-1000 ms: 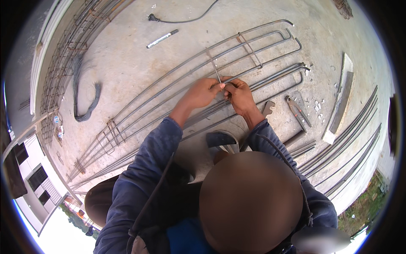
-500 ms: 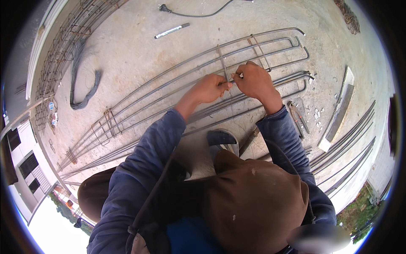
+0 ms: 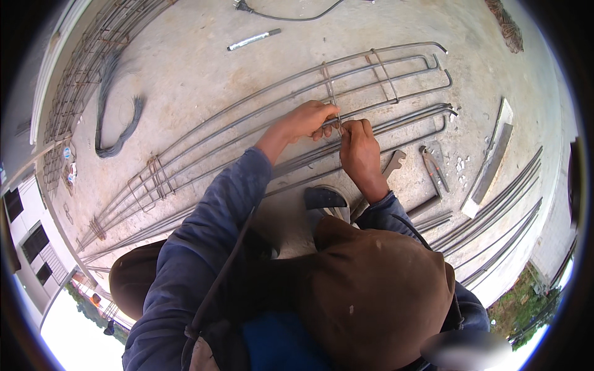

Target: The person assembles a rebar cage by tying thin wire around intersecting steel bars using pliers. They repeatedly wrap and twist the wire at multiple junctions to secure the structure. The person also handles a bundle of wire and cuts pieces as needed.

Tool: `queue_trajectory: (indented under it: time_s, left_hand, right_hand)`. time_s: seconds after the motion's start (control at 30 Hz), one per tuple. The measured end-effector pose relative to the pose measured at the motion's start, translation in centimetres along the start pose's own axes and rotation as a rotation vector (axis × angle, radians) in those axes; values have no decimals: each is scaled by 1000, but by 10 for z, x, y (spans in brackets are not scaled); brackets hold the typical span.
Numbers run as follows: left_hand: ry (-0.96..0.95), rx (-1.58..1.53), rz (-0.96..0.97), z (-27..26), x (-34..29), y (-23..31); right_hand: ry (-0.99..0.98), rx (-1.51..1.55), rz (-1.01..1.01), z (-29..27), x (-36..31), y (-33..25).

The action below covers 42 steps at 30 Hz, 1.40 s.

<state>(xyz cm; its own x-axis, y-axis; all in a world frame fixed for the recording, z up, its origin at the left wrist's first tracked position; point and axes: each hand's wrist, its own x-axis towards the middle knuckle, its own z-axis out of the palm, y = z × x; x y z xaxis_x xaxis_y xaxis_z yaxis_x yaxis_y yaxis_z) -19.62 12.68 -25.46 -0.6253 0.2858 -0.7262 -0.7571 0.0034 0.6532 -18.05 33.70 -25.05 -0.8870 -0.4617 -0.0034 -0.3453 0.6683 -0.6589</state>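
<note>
A long cage of steel rebar point(image 3: 427, 93) lies across the concrete floor in front of me, its right ends bent into hooks. Square stirrups cross it, one rusty stirrup point(image 3: 329, 85) running down to my hands. My left hand point(image 3: 309, 120) is closed around that stirrup where it meets a long bar. Just to the right and slightly lower, my right hand point(image 3: 359, 151) pinches at the same joint, fingertips almost touching the left ones. Whatever thin piece lies between its fingers is too small to make out.
Pincers point(image 3: 435, 168) and a notched steel wrench point(image 3: 394, 162) lie right of my shoe point(image 3: 325, 198). Farther right are a pale board point(image 3: 479, 201) and loose rods point(image 3: 495, 213). A tie-wire bundle point(image 3: 111, 150), a marker point(image 3: 253, 39) and a plugged cable point(image 3: 291, 19) lie beyond the cage.
My right hand has come down and toward me, from above the bar to below it, uncovering the wrench. The left hand stays at the joint, its fingers curled lower.
</note>
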Motion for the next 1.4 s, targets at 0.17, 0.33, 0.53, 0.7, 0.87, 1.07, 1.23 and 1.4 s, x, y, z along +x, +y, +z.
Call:
queue_trajectory:
  time_s: [0.17,0.33,0.53,0.7,0.87,1.07,1.23,1.4]
  left_hand:
    - [24,177,14,3,1,6]
    - [36,204,39,3,-3,7]
    - [-12,203,43,1,-6,13]
    - [39,321,15,2,-19,26]
    - [36,269,92,2,3,3]
    - [1,154,34,2,9,1]
    - [-6,88,7,0,2,4]
    - [-15,97,27,0,5,6]
  right_hand:
    - [-33,230,190,-6,-2,2]
    - [-159,218,306,-34,34,-8]
    - [-128,-159,-68,-21,34,-4]
    - [-146,-257,-33,-19,34,-19]
    - [-74,-68,64,-3,25,-9]
    - [-377,836,879,-14,-16,-20]
    - [-335,114,195,-60,10,-30]
    - [-327,-145,-27,-75,39,-39]
